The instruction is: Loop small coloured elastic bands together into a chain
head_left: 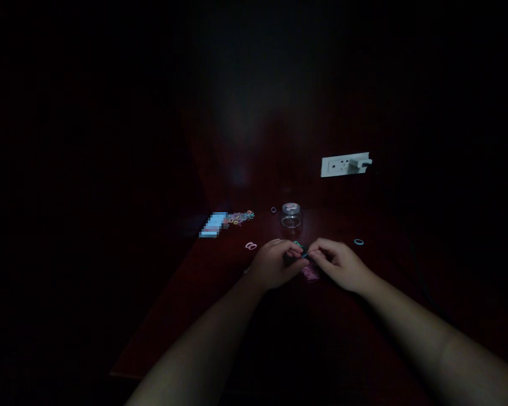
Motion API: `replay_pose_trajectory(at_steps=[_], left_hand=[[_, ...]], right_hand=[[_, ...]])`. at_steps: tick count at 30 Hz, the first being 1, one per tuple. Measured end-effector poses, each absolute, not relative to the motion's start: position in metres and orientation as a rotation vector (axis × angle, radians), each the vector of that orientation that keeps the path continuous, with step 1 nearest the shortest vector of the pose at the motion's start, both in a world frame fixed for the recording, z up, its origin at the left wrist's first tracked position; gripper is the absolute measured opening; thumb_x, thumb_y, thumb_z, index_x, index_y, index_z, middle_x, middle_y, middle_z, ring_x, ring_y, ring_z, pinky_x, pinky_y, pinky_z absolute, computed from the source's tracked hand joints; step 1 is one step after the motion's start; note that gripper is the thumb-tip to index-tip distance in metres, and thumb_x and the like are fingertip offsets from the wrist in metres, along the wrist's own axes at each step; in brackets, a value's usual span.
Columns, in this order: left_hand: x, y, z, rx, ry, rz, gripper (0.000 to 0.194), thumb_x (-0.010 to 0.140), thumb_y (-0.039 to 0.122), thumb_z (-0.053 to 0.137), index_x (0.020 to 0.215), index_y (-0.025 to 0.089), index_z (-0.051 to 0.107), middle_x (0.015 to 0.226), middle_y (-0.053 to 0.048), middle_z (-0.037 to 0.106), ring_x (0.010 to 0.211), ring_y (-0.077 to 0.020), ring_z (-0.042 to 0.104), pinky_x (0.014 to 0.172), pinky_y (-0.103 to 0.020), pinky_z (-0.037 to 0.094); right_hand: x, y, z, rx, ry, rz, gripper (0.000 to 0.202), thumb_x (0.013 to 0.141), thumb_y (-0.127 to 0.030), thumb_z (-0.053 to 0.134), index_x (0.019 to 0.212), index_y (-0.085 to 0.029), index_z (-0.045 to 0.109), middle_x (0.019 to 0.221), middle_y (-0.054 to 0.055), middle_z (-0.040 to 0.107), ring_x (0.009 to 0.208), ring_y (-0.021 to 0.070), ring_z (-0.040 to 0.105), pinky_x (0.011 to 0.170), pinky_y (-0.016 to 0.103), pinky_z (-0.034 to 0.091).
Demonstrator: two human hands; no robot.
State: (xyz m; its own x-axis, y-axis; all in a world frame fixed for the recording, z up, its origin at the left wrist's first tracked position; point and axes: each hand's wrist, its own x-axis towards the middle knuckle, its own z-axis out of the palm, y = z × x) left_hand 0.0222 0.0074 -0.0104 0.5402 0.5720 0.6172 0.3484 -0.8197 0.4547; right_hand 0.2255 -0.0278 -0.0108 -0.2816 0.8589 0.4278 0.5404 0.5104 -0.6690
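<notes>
Close together over the dark red table, my left hand (277, 264) and my right hand (337, 264) pinch a small blue hair tie (305, 255) between them. The fingers hide most of it. Just below the fingertips lies a bunch of pink hair ties (310, 273). A bit of green hair tie (297, 244) peeks out behind my left fingers. Two pale pink hair ties (250, 246) rest left of my left hand. To the right of my right hand, a single light blue hair tie (359, 242) lies flat.
A clear lidded jar (291, 219) stands behind my hands, with a small dark ring (273, 210) beside it. A pile of colourful hair ties (239, 218) lies beside a lit, blurred phone (214, 225). A wall socket (344, 164) holds a plug. The surroundings are very dark.
</notes>
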Motion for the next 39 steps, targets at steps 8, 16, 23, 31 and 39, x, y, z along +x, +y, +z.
replay_pose_trajectory(at_steps=[8,16,23,31,39], left_hand=[[0.0222,0.0074,-0.0091,2.535,0.787,1.130,0.010,0.085,0.026,0.061,0.082,0.019,0.067,0.075,-0.001,0.067,0.071,-0.0132,0.061,0.072,-0.027,0.049],[0.0212,0.0074,-0.0085,2.537,0.780,1.142,0.007,0.084,0.025,0.061,0.082,0.019,0.065,0.075,0.000,0.067,0.071,-0.0129,0.061,0.072,-0.027,0.049],[0.0213,0.0084,-0.0094,2.540,0.792,1.130,0.008,0.084,0.024,0.059,0.083,0.019,0.065,0.076,-0.001,0.068,0.072,-0.0137,0.062,0.072,-0.028,0.050],[0.0210,0.0080,-0.0100,2.563,0.793,1.142,0.007,0.084,0.021,0.059,0.082,0.019,0.065,0.076,0.000,0.067,0.072,-0.0129,0.061,0.074,-0.027,0.049],[0.0210,0.0086,-0.0101,2.542,0.812,1.132,0.006,0.083,0.021,0.060,0.083,0.020,0.066,0.076,0.000,0.067,0.071,-0.0131,0.061,0.074,-0.028,0.050]], right_hand=[[0.2235,-0.0275,-0.0122,-1.116,-1.985,0.555,0.023,0.094,-0.033,0.049,0.083,-0.018,0.061,0.074,0.002,0.062,0.069,0.0155,0.056,0.063,0.027,0.044],[0.2262,-0.0270,-0.0120,-1.146,-1.993,0.512,0.024,0.094,-0.035,0.048,0.083,-0.017,0.060,0.074,0.003,0.061,0.068,0.0155,0.055,0.061,0.027,0.044],[0.2269,-0.0268,-0.0124,-1.149,-1.990,0.509,0.027,0.095,-0.039,0.048,0.085,-0.017,0.062,0.075,0.004,0.063,0.069,0.0162,0.056,0.061,0.027,0.045],[0.2270,-0.0269,-0.0124,-1.138,-1.970,0.513,0.026,0.093,-0.039,0.050,0.087,-0.018,0.063,0.077,0.004,0.064,0.070,0.0171,0.057,0.061,0.028,0.046],[0.2274,-0.0260,-0.0137,-1.128,-1.964,0.527,0.023,0.092,-0.038,0.052,0.086,-0.018,0.061,0.069,0.002,0.057,0.062,0.0140,0.051,0.056,0.026,0.043]])
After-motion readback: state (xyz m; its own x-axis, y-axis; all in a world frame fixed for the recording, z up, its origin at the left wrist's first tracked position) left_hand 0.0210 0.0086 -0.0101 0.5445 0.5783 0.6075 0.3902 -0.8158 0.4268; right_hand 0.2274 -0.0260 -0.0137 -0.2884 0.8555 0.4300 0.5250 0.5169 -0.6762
